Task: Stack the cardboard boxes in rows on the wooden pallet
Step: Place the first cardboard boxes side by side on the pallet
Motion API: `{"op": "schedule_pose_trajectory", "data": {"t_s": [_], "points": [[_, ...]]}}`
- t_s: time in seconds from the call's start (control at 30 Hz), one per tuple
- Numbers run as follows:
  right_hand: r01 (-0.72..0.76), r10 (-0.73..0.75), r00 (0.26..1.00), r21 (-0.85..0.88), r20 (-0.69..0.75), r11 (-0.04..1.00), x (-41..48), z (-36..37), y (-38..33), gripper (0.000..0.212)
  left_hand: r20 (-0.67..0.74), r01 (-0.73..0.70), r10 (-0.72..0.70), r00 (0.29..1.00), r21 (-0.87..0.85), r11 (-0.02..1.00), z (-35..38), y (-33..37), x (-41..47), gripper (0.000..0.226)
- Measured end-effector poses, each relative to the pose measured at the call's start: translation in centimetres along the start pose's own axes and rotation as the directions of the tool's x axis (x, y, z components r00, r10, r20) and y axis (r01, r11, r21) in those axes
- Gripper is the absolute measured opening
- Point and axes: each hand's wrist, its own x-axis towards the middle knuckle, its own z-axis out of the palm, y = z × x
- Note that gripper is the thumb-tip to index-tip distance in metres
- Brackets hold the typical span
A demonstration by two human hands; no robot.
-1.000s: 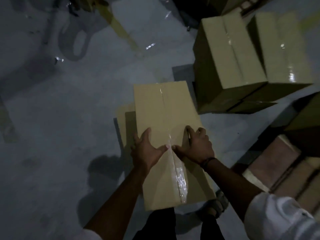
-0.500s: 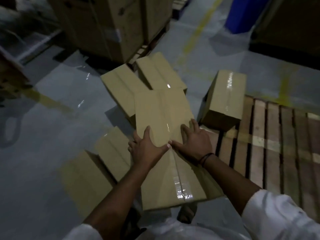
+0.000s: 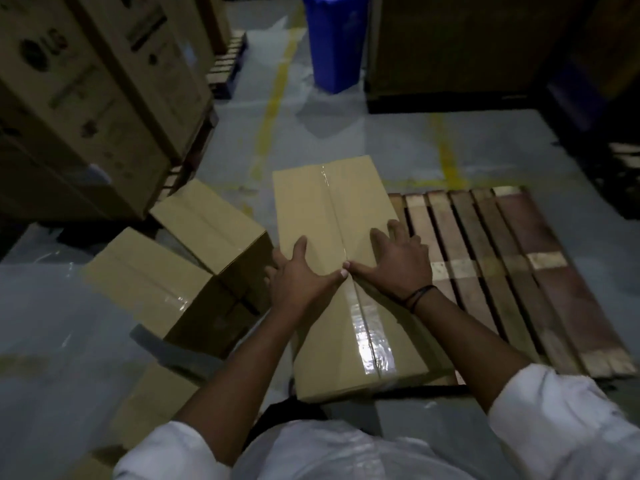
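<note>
A tall blue plastic bin (image 3: pixel 335 39) stands on the grey concrete floor (image 3: pixel 52 306). A worn yellow painted line (image 3: pixel 277 98) runs along the floor just left of the bin. Far to the left of the bin are large brown printed cartons (image 3: pixel 86 91). Right beside the bin, on its right, is a big dark crate (image 3: pixel 450 50).

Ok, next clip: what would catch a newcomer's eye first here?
Centre frame, a long taped cardboard box lies under the left hand and right hand, both flat on its top. Right of it is the bare wooden pallet; left of it, two similar boxes sit on the floor. A blue bin stands at top centre.
</note>
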Motion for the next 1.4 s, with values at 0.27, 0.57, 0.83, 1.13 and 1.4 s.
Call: {"op": "schedule_pose_trajectory", "data": {"t_s": [0.27,0.57,0.83,1.13,1.4], "points": [[-0.182,0.182,0.983,-0.002,0.015,0.983,10.6,0.4,4.7,0.089,0.13,-0.169,0.163,0.978,0.034,0.985,3.1,6.6,12.4,0.115],[-0.362,0.361,0.93,-0.004,0.073,0.932,26.2,1.0,6.2,0.099,0.303,-0.266,0.247,0.921,0.022,0.964,4.4,13.1,30.1,0.117],[-0.451,0.446,0.891,0.045,0.087,0.892,35.8,1.4,10.0,0.099,0.349,-0.301,0.286,0.892,-0.012,0.954,7.1,19.0,40.3,0.115],[-0.438,0.428,0.885,0.014,0.183,0.899,43.3,6.0,21.1,0.101,0.346,-0.201,0.214,0.914,-0.074,0.977,17.2,25.3,45.2,0.1],[-0.368,0.337,0.899,0.067,0.279,0.927,49.4,12.3,32.4,0.095,0.333,-0.062,0.074,0.94,-0.048,0.997,28.0,30.5,49.3,0.091]]}}
